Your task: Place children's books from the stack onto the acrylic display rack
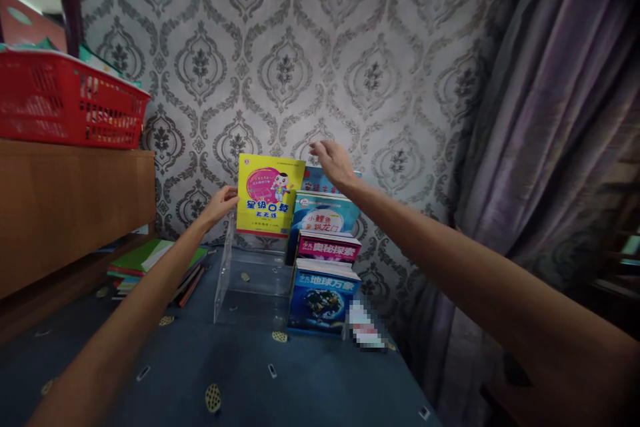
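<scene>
Left hand [221, 205] touches yellow book [270, 197]; right hand [334, 161] half-open.

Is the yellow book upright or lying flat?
Upright: the yellow book faces the camera, lettering right way up, left hand at its edge.

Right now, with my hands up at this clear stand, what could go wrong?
The yellow book could slip or tip, since the left hand is only at its left edge. The right hand, near the top of the rearmost blue book, might knock it when lowered. The clear stand could shift, as most books sit on its right side.
</scene>
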The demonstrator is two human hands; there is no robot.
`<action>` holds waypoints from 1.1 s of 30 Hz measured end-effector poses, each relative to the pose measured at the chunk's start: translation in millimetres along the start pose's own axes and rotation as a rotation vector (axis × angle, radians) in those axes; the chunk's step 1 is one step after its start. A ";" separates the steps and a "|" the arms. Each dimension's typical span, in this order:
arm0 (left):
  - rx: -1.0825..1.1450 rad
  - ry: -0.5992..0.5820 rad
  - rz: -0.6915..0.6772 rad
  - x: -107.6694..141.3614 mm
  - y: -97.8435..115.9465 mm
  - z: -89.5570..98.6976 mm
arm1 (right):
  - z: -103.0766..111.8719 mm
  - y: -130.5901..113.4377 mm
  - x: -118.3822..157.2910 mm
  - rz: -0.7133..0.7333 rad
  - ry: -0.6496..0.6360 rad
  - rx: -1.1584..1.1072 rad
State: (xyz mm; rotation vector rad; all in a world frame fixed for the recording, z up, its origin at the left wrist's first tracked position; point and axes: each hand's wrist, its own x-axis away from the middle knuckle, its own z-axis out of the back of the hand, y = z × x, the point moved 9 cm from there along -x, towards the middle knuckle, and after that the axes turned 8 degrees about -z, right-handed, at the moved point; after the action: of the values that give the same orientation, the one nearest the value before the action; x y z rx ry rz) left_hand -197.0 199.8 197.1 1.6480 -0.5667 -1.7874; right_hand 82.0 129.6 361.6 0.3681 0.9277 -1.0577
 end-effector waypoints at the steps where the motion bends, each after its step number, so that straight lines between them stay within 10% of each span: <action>1: -0.003 0.022 0.000 1.9 -1.5 3.5 | 4.5 3.6 9.5 -0.023 0.050 -0.073; 5: -0.003 0.110 0.034 15.3 -12.3 18.9 | 5.6 1.4 61.4 0.045 0.127 -0.206; 19: -0.073 0.272 0.152 83.6 -62.0 63.6 | -49.9 -79.8 243.3 0.473 -0.237 -0.473; 33: -0.760 0.257 0.093 190.4 -106.1 107.6 | -183.6 -73.7 429.4 0.049 -0.470 -0.685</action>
State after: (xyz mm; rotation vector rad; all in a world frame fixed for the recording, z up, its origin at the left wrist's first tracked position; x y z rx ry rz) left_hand -323.1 130.2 1.4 1.2466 0.1504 -1.4285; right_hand 6.1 -32.9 -75.8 -0.4113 0.7884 -0.6778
